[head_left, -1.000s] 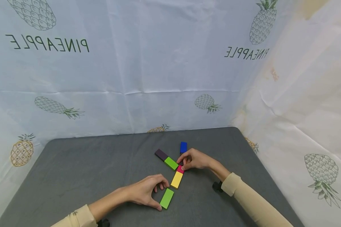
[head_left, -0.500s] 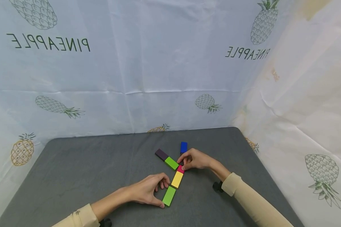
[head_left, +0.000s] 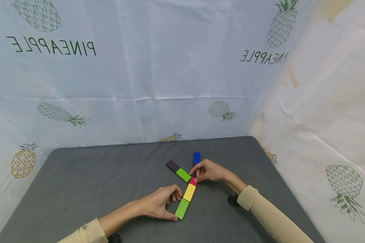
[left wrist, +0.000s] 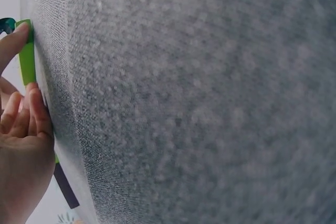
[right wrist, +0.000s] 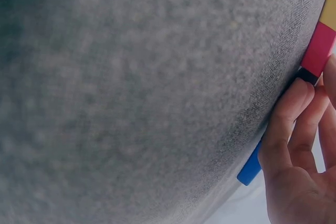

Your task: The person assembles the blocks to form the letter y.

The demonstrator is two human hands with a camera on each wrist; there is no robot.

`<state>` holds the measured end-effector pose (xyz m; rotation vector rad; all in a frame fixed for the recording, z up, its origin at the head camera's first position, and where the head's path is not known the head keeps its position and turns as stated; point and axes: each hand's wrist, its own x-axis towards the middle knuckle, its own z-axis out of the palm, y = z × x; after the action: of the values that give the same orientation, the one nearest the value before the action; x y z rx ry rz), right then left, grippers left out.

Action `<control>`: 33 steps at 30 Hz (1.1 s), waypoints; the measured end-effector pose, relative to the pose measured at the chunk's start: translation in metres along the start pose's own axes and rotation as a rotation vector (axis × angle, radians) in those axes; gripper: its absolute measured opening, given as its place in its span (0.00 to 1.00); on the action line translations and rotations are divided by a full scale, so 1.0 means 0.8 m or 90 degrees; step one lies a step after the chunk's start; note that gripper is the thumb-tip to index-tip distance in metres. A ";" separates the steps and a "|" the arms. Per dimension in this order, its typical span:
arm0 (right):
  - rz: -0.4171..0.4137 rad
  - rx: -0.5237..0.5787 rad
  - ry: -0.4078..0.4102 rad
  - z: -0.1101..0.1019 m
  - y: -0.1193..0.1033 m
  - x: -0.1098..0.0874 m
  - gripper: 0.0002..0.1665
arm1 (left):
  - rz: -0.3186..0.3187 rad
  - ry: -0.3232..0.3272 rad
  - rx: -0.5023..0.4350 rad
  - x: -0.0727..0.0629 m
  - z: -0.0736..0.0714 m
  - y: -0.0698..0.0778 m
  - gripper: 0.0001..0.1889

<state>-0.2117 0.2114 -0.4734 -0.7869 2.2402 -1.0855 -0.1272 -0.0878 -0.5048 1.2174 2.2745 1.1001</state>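
Note:
My left hand spans a flat light-green block lengthwise, thumb at its near end and fingertips by its far end. That block lies in line with a yellow block, their ends meeting. Beyond the yellow one is a red block, followed by a black one mostly covered by fingers. With thumb against the red block and fingertips beside the black end, my right hand pinches around where the two meet. A blue block extends past this hand at the far end.
Branching off to the left near the red block are a second green block and a dark purple block, end to end. All lie on a grey cloth-covered table. A white pineapple-print curtain encloses the back and sides.
My left hand has slid the near green block forward and slightly right, closing the gap to the yellow block. The right hand has stayed in place.

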 end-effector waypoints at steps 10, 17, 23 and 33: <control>0.009 -0.028 0.008 0.000 -0.007 0.000 0.16 | -0.013 0.003 0.000 0.001 0.000 0.001 0.32; 0.011 -0.044 0.007 -0.001 -0.009 0.001 0.16 | -0.015 0.004 -0.001 0.001 -0.001 0.001 0.32; 0.004 -0.073 0.009 -0.001 -0.009 0.002 0.16 | -0.012 0.004 0.003 0.000 -0.001 0.001 0.33; 0.007 -0.107 0.016 0.001 -0.015 -0.003 0.17 | -0.022 -0.002 -0.005 0.000 0.001 0.003 0.33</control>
<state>-0.2064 0.2064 -0.4634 -0.8316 2.3778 -0.9157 -0.1253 -0.0865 -0.5038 1.1711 2.2784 1.0919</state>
